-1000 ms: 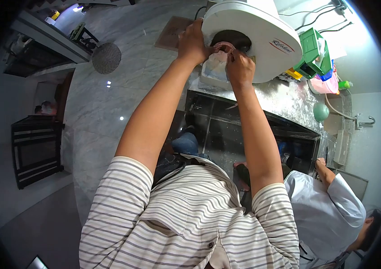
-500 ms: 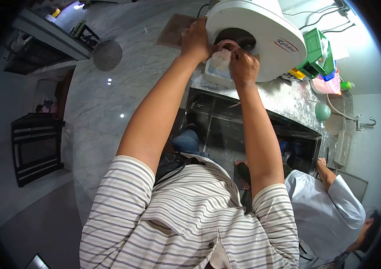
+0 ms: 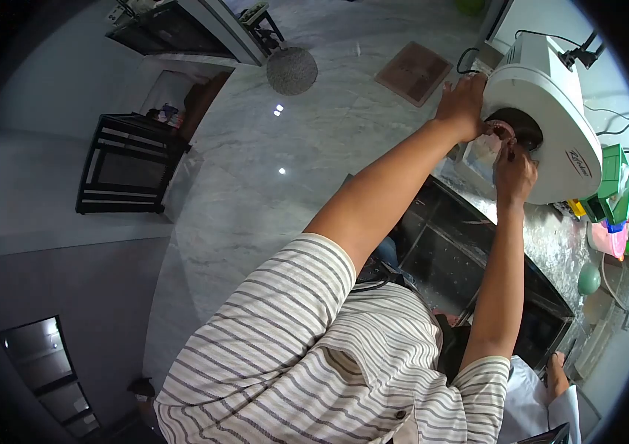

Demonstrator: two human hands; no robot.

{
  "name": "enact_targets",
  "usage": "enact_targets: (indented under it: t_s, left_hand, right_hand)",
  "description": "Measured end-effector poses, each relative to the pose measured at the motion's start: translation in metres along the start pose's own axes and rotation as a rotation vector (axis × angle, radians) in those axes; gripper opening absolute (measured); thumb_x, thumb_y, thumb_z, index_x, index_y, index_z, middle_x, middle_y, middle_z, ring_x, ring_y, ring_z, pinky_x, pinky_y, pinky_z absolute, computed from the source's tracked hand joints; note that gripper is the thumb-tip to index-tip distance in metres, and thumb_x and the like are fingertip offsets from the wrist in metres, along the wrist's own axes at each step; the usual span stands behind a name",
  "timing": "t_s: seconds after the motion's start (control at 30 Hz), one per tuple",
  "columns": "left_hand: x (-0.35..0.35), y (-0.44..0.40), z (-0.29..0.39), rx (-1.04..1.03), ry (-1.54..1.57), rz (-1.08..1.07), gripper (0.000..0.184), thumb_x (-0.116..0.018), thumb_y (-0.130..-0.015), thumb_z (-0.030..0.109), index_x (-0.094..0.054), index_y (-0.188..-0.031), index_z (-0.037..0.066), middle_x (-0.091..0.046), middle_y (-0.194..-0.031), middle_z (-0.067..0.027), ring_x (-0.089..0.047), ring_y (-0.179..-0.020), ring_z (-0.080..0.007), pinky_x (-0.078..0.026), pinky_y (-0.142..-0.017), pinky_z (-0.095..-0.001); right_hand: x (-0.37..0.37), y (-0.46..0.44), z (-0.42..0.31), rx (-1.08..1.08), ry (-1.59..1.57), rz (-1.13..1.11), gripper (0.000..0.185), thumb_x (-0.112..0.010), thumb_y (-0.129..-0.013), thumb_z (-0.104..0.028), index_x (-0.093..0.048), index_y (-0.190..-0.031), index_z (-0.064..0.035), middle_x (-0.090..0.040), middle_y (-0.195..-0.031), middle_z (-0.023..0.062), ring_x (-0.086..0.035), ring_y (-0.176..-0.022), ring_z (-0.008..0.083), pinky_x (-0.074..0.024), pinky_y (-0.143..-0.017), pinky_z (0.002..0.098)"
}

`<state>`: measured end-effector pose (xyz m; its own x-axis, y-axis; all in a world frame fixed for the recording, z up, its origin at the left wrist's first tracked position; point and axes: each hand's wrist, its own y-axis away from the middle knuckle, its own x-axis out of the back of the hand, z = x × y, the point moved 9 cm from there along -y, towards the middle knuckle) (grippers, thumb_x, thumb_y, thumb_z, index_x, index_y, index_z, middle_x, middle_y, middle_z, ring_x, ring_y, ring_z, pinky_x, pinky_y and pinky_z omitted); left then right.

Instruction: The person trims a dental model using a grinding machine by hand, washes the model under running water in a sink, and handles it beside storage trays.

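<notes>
Both arms reach to a white machine [image 3: 551, 155] with a dark round opening at the upper right. My left hand [image 3: 464, 109] lies against the machine's left edge, its thumb at a small pink arch-shaped piece [image 3: 501, 131]. My right hand [image 3: 514, 172] pinches the other end of that piece, just in front of the opening. The piece is held between the two hands. Below it sits a pale tray [image 3: 480, 155] with a pinkish lump in it, partly hidden by my right hand.
Right of the machine are a green bin [image 3: 611, 185], a pink basin [image 3: 608, 238] and a green ball [image 3: 589, 279] on the counter [image 3: 551, 235]. A co-worker's hand [image 3: 556, 364] shows at the lower right. A brown mat [image 3: 413, 73] lies on the floor.
The camera view has swung left, so the machine and both hands appear farther right and lower. The pink piece remains held at the opening.
</notes>
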<state>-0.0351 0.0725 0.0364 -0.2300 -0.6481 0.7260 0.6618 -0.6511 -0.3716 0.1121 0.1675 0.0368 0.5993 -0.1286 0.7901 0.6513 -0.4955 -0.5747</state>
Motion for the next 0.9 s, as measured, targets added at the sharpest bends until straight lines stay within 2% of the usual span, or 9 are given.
enact_targets:
  t_s: [0.2, 0.27, 0.33, 0.4, 0.47, 0.57, 0.9]
  left_hand:
    - [-0.009, -0.004, -0.008, 0.048, -0.029, -0.044, 0.118, -0.092, -0.060, 0.048, -0.030, -0.149, -0.001, -0.048, -0.144, -0.0199, -0.042, -0.139, -0.0354, -0.033, -0.112, -0.0520]
    - [-0.009, 0.000, -0.011, 0.062, -0.004, 0.040, 0.122, -0.091, -0.060, 0.052, -0.029, -0.151, 0.000, -0.047, -0.145, -0.0184, -0.042, -0.138, -0.0356, -0.032, -0.113, -0.0530]
    - [-0.006, -0.003, -0.011, 0.102, 0.023, -0.078, 0.122, -0.090, -0.060, 0.055, -0.029, -0.151, 0.001, -0.046, -0.145, -0.0207, -0.042, -0.138, -0.0359, -0.033, -0.113, -0.0539]
    - [-0.007, -0.004, -0.011, 0.015, -0.074, -0.025, 0.122, -0.090, -0.059, 0.056, -0.029, -0.150, 0.001, -0.048, -0.143, -0.0224, -0.043, -0.137, -0.0368, -0.035, -0.111, -0.0539]
    - [0.015, 0.003, 0.001, 0.012, 0.003, 0.003, 0.110, -0.094, -0.060, 0.042, -0.035, -0.146, 0.005, -0.052, -0.140, -0.0201, -0.048, -0.134, -0.0355, -0.035, -0.111, -0.0528]
    - [0.012, 0.002, -0.001, -0.001, 0.001, 0.033, 0.109, -0.092, -0.063, 0.044, -0.034, -0.146, 0.006, -0.053, -0.139, -0.0200, -0.048, -0.134, -0.0361, -0.034, -0.110, -0.0555]
    - [0.008, 0.001, -0.001, -0.032, -0.008, 0.059, 0.108, -0.090, -0.065, 0.046, -0.034, -0.146, 0.003, -0.052, -0.140, -0.0194, -0.048, -0.134, -0.0354, -0.035, -0.109, -0.0540]
  right_hand:
    - [0.004, 0.002, -0.007, 0.005, -0.059, 0.070, 0.015, -0.068, -0.088, -0.022, -0.075, -0.090, -0.0094, -0.073, -0.085, 0.0130, -0.070, -0.074, 0.0359, -0.0557, -0.068, 0.0435]
    - [0.003, 0.002, -0.004, -0.017, -0.169, 0.048, 0.013, -0.068, -0.088, -0.021, -0.075, -0.091, -0.0113, -0.073, -0.084, 0.0146, -0.070, -0.072, 0.0362, -0.0556, -0.066, 0.0444]
    - [0.001, 0.003, -0.001, 0.012, -0.165, 0.069, 0.010, -0.068, -0.087, -0.019, -0.074, -0.087, -0.0118, -0.071, -0.081, 0.0158, -0.070, -0.072, 0.0357, -0.0554, -0.065, 0.0449]
    - [0.003, 0.003, -0.002, 0.032, -0.147, 0.128, 0.011, -0.067, -0.087, -0.019, -0.072, -0.083, -0.0099, -0.070, -0.079, 0.0156, -0.069, -0.071, 0.0350, -0.0551, -0.064, 0.0451]
    - [0.010, 0.002, -0.009, 0.071, -0.184, 0.186, 0.014, -0.067, -0.088, -0.020, -0.069, -0.080, -0.0080, -0.069, -0.078, 0.0147, -0.069, -0.070, 0.0355, -0.0554, -0.063, 0.0448]
    - [0.009, 0.001, -0.010, 0.034, -0.150, 0.162, 0.015, -0.067, -0.088, -0.020, -0.069, -0.080, -0.0072, -0.070, -0.078, 0.0148, -0.068, -0.070, 0.0358, -0.0557, -0.063, 0.0441]
    - [0.001, 0.000, -0.007, 0.004, -0.136, 0.098, 0.015, -0.071, -0.086, -0.021, -0.069, -0.079, -0.0079, -0.070, -0.077, 0.0136, -0.069, -0.069, 0.0347, -0.0556, -0.062, 0.0440]
